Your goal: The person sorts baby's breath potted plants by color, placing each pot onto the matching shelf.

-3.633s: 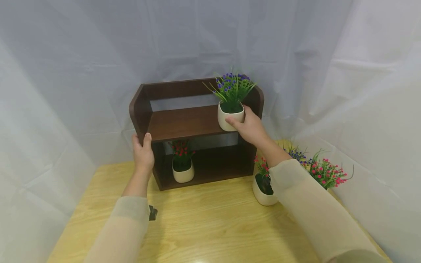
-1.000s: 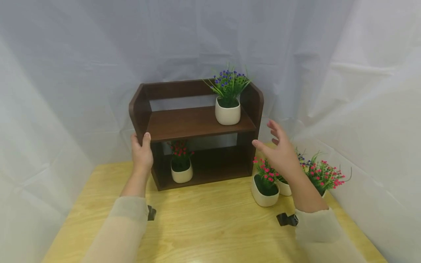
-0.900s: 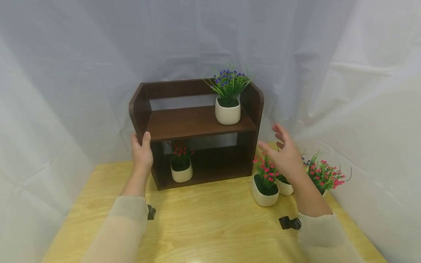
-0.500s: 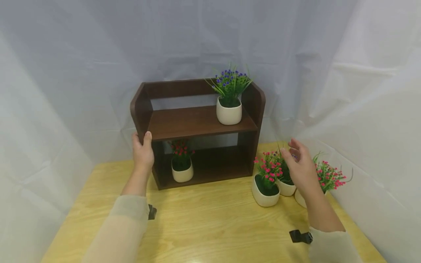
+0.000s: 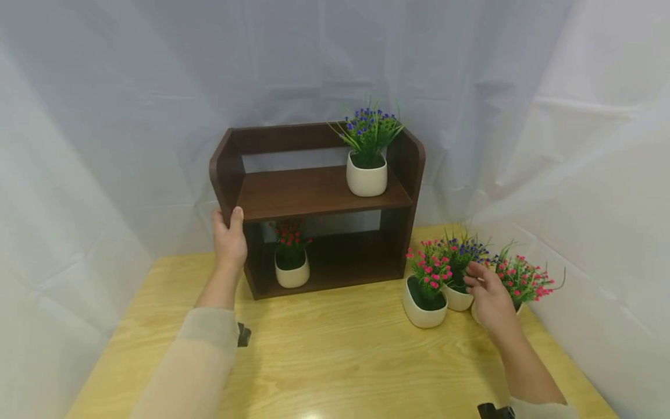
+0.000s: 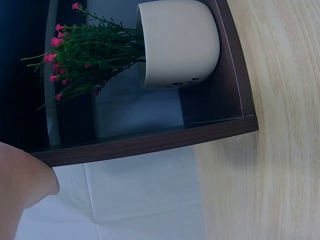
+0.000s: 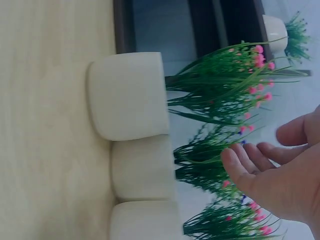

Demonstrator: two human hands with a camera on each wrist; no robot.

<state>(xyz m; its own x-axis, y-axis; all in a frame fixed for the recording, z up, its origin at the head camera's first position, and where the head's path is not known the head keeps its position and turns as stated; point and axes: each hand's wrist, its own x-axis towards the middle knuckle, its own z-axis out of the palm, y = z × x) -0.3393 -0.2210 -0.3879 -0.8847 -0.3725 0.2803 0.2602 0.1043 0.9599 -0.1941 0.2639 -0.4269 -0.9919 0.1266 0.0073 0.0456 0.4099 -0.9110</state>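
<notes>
My left hand [image 5: 229, 241] grips the left side panel of a dark brown two-tier shelf [image 5: 298, 192], its thumb on the front edge. On the upper tier, at the right, stands a white pot with purple flowers [image 5: 367, 174]. A white pot with red flowers [image 5: 292, 273] sits on the lower tier at the left. My right hand [image 5: 492, 299], loosely bent and holding nothing, hovers at the potted flowers right of the shelf. Nearest it are a purple-flowered pot [image 5: 458, 298] and a pink-flowered pot [image 5: 523, 282], partly hidden by the hand. Another pink-flowered pot [image 5: 425, 308] stands left of these.
The shelf and the pots stand on a light wooden table [image 5: 324, 349]. White sheeting [image 5: 293, 70] hangs behind and on both sides. A black wrist mount [image 5: 494, 411] shows by the right sleeve, another [image 5: 243, 335] by the left.
Earlier my right hand held the purple-flowered pot at the upper tier; that pot now stands there released. The hand has since moved right and down to the grouped pots. My left hand stays put.
</notes>
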